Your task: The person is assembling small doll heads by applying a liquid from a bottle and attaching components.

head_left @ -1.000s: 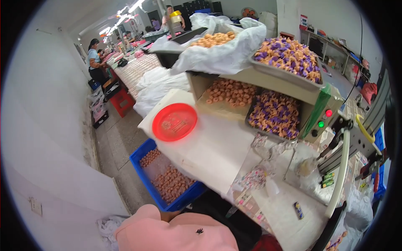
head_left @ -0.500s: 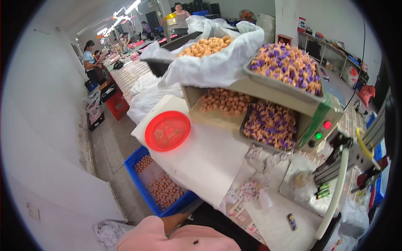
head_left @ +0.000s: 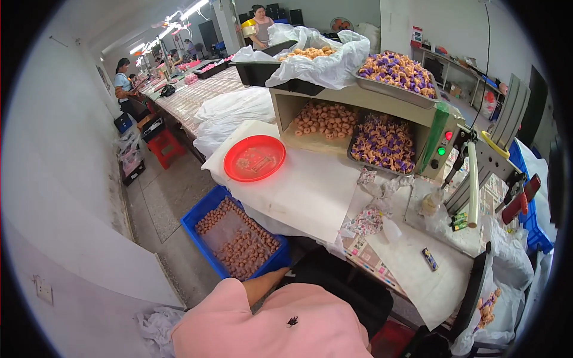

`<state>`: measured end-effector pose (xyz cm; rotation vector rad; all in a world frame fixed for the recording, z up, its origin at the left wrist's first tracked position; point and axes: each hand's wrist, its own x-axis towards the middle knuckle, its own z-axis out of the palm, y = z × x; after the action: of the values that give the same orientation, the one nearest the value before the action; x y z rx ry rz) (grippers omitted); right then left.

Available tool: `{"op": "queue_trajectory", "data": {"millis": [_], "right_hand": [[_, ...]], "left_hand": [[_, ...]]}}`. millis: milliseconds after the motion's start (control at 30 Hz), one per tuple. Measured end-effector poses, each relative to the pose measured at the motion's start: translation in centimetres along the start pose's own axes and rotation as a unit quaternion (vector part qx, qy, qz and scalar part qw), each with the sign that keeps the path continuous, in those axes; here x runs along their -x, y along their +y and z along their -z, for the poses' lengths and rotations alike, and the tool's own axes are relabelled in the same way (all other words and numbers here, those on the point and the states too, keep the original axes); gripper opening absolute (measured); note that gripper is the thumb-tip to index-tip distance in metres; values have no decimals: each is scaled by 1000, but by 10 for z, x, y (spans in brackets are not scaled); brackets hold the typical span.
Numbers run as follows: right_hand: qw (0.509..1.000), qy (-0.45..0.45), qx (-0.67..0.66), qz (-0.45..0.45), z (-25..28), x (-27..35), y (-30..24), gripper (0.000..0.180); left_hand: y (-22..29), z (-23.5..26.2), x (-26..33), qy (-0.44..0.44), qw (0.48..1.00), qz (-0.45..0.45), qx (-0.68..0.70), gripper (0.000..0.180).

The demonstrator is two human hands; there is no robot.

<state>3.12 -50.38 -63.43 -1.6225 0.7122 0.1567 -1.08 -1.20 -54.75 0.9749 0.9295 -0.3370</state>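
My left forearm (head_left: pixel 267 286) reaches out of a pink sleeve beside a blue crate (head_left: pixel 279 256); its hand is hidden near the dark cloth over my lap. My right hand is out of sight. Inside the crate lie many small round peach-coloured pieces (head_left: pixel 242 246), partly under a clear sheet. A red round dish (head_left: pixel 255 174) with a few scraps sits on the white-covered table (head_left: pixel 304 200) above the crate. Further back stands a box-like heater (head_left: pixel 437 138) with peach pieces (head_left: pixel 325 119) and a tray of peach-and-purple pieces (head_left: pixel 382 143) inside it.
Atop the heater are a metal tray (head_left: pixel 412 98) of peach-and-purple pieces and a black bin (head_left: pixel 253 73) lined with white plastic. At right stands a metal-framed device (head_left: pixel 483 161); a small tube (head_left: pixel 430 259) lies before it. A red stool (head_left: pixel 165 149) and co-workers are further off.
My view has shifted, so the table and heater appear higher and more level. More of my pink shirt and a plastic-lined black bin at the lower right now show. My left arm stays beside the crate.
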Motion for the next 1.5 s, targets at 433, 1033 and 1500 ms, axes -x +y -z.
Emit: {"op": "queue_trajectory", "data": {"millis": [433,1033,1500], "right_hand": [[989,5,122,-88,97,-29,90,41],[926,4,10,378,-50,219,-352,14],[884,-100,107,445,-147,170,-453,17]], "left_hand": [[-11,-4,-17,-104,985,137,19,29],[313,-104,168,-230,797,-343,-440,28],[602,-270,-109,81,627,-548,-548,46]]}}
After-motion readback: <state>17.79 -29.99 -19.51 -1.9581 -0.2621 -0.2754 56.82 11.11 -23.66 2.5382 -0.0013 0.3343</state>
